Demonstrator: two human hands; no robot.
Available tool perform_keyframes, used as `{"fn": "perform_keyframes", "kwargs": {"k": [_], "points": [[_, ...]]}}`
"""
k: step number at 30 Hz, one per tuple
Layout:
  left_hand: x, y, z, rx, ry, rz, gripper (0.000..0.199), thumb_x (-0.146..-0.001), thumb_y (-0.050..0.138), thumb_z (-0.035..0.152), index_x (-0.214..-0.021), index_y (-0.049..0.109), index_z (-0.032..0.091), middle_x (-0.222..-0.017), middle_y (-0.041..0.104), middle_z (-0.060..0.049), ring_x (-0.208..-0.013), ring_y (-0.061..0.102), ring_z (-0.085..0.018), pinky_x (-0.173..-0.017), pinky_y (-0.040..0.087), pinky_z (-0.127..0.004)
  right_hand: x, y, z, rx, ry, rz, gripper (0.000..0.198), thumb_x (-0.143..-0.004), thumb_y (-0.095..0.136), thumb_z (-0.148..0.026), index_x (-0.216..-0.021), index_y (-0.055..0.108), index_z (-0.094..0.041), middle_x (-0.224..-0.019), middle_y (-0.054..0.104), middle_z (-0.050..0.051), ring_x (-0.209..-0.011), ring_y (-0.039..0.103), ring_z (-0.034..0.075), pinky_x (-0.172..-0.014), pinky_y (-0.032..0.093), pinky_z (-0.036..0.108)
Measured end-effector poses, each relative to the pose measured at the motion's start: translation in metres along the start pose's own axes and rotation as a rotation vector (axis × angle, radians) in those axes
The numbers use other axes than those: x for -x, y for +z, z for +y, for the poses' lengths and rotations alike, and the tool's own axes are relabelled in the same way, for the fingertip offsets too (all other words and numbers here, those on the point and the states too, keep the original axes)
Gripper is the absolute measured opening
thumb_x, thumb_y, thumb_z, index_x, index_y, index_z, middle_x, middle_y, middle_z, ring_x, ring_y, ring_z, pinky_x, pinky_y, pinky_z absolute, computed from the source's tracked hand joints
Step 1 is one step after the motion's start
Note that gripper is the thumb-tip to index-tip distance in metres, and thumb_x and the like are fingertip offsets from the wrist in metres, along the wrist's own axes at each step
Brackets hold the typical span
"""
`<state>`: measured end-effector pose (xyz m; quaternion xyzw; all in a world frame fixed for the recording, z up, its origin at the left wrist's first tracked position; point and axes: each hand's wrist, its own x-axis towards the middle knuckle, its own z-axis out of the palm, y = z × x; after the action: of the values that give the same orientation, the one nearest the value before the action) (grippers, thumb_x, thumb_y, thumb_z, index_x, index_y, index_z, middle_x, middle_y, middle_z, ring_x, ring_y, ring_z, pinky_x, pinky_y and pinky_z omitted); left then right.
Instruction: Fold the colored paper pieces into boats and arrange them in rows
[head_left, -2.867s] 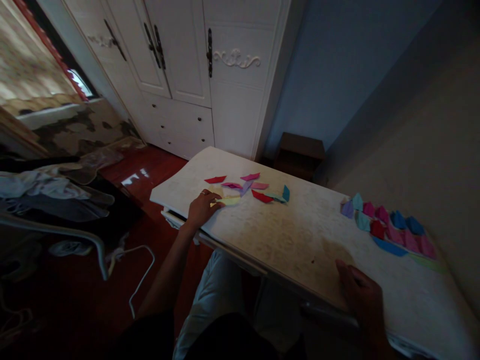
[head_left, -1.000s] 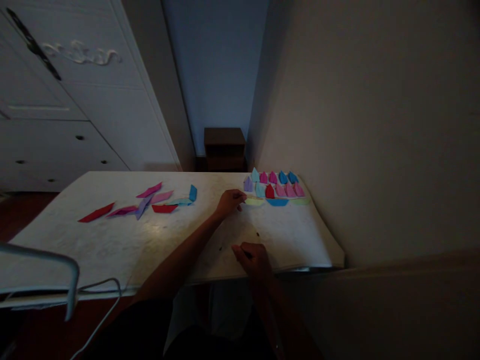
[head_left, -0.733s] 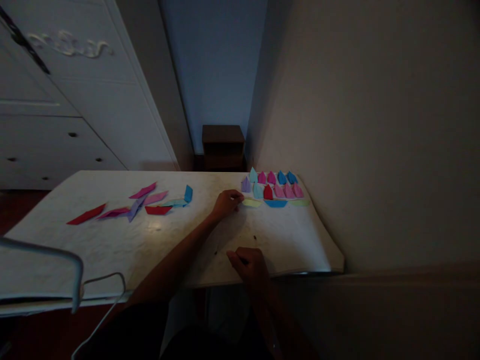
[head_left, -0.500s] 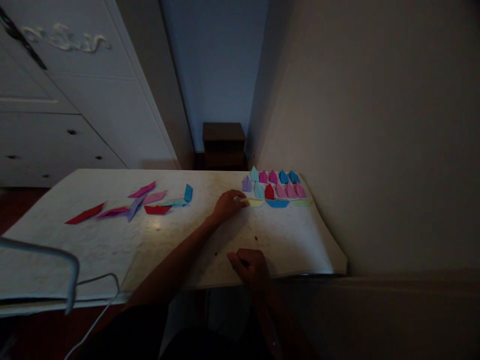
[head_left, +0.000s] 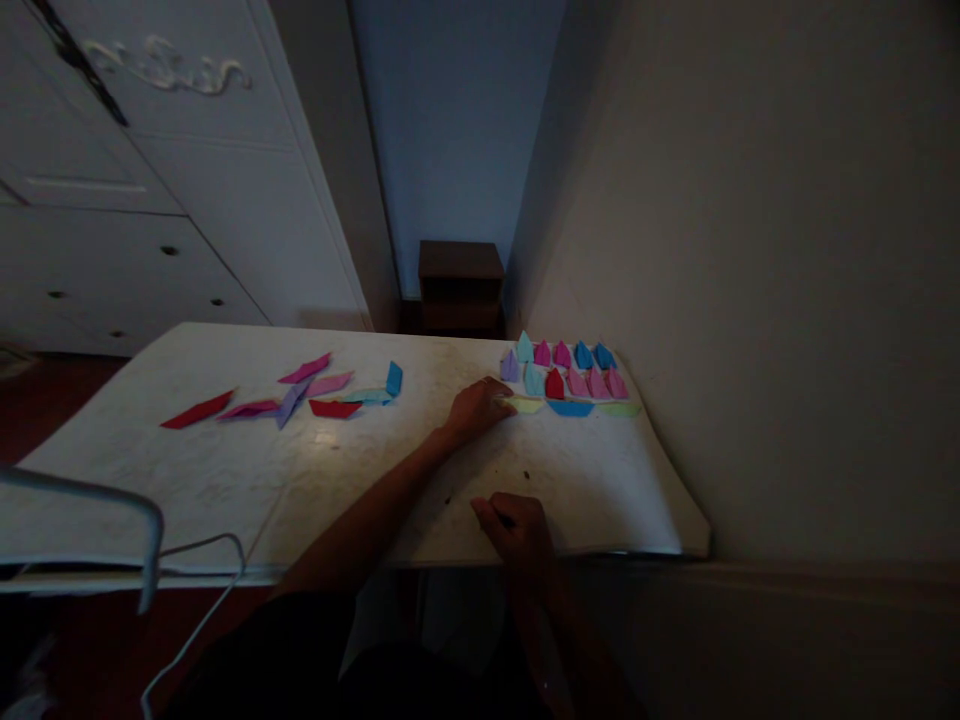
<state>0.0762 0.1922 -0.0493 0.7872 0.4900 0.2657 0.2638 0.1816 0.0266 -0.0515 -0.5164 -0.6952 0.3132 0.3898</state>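
My left hand (head_left: 480, 408) is at the left end of a yellow folded paper boat (head_left: 527, 405), its fingers pinched on the tip. My right hand (head_left: 519, 525) rests near the table's front edge, loosely curled into a fist with the thumb forward; nothing shows in it. In line with the yellow boat lie a blue paper boat (head_left: 570, 409) and a pale green one (head_left: 619, 410). Behind them are rows of upright folded paper pieces, among them a red one (head_left: 554, 384), a lilac one (head_left: 509, 367) and a light turquoise one (head_left: 525, 348).
Several more folded papers lie scattered on the left, including a red boat (head_left: 336, 409), a purple piece (head_left: 293, 402) and a blue piece (head_left: 394, 379). The white table (head_left: 360, 350) meets a wall at right. A grey metal bar (head_left: 90, 490) crosses the lower left.
The whole view has shifted and tilted slightly, so the table appears farther right. My left hand stays at the yellow paper boat, and my right hand keeps its curled pose.
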Motion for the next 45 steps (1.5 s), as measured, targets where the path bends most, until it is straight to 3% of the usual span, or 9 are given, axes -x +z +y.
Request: {"fn": "perform_keyframes", "kwargs": {"k": [10,17,24,29,33,38,41,45], "points": [[0.021,-0.016,-0.004,0.106,0.048,0.038,0.033,-0.077,0.068,0.025,-0.109,0.067,0.017,-0.111,0.065,-0.008,-0.069,0.060,-0.013,-0.080,0.050,-0.030,0.000,0.000,-0.002,0.049,0.017,0.016,0.052,-0.092,0.046,-0.047,-0.048,0.043,-0.018,-0.046,0.037,-0.005,-0.044,0.035,0.008,-0.047,0.026,0.023],[0.081,-0.061,-0.010,0.121,0.007,-0.002,0.025,-0.082,0.063,0.029,-0.105,0.069,0.020,-0.093,0.071,-0.004,-0.066,0.060,-0.014,-0.069,0.049,-0.027,-0.002,-0.003,-0.003,-0.056,0.099,0.029,0.052,-0.089,0.049,-0.054,-0.051,0.051,-0.018,-0.045,0.044,-0.003,-0.045,0.042,0.010,-0.045,0.031,0.022],[0.145,-0.091,-0.024,0.201,-0.080,0.096,0.022,-0.083,0.061,0.032,-0.098,0.071,0.018,-0.081,0.070,-0.004,-0.066,0.059,-0.014,-0.065,0.046,-0.025,-0.033,-0.003,-0.008,-0.079,0.266,-0.049,0.050,-0.085,0.051,-0.060,-0.058,0.056,-0.019,-0.045,0.045,-0.004,-0.041,0.042,0.011,-0.042,0.032,0.023],[0.182,-0.101,-0.047,0.221,-0.151,0.187,0.023,-0.085,0.059,0.033,-0.099,0.070,0.018,-0.081,0.070,-0.004,-0.069,0.061,-0.015,-0.066,0.046,-0.024,-0.088,0.023,-0.025,-0.013,0.062,-0.142,0.040,-0.086,0.053,-0.054,-0.071,0.060,-0.018,-0.057,0.052,-0.003,-0.051,0.048,0.012,-0.049,0.038,0.023],[0.204,-0.109,-0.066,0.301,-0.208,0.313,0.019,-0.086,0.057,0.032,-0.091,0.070,0.018,-0.082,0.071,-0.003,-0.073,0.063,-0.015,-0.069,0.047,-0.025,-0.139,0.056,-0.036,0.180,-0.136,-0.222,0.032,-0.085,0.057,-0.043,-0.102,0.063,-0.016,-0.080,0.063,0.002,-0.059,0.053,0.013,-0.060,0.044,0.026],[0.213,-0.110,-0.073,0.499,-0.256,0.436,0.018,-0.083,0.059,0.032,-0.086,0.069,0.017,-0.078,0.070,-0.003,-0.070,0.062,-0.015,-0.064,0.047,-0.024,-0.189,0.094,-0.042,0.557,-0.381,-0.358,0.038,-0.082,0.063,-0.025,-0.117,0.061,-0.011,-0.113,0.063,0.014,-0.099,0.059,0.022,-0.087,0.045,0.031],[0.213,-0.109,-0.071,0.536,-0.236,0.445,0.018,-0.082,0.060,0.031,-0.084,0.069,0.016,-0.076,0.069,-0.002,-0.067,0.061,-0.014,-0.063,0.045,-0.023,-0.204,0.106,-0.046,0.737,-0.427,-0.491,0.035,-0.084,0.062,-0.024,-0.118,0.062,-0.014,-0.115,0.064,0.011,-0.104,0.060,0.021,-0.091,0.044,0.029],[0.213,-0.109,-0.071,0.575,-0.205,0.436,0.017,-0.081,0.060,0.030,-0.082,0.070,0.016,-0.075,0.069,-0.002,-0.067,0.060,-0.013,-0.062,0.044,-0.023,-0.209,0.110,-0.051,0.816,-0.427,-0.516,0.025,-0.088,0.058,-0.024,-0.111,0.067,-0.019,-0.111,0.068,0.008,-0.102,0.062,0.021,-0.089,0.045,0.029]]}}
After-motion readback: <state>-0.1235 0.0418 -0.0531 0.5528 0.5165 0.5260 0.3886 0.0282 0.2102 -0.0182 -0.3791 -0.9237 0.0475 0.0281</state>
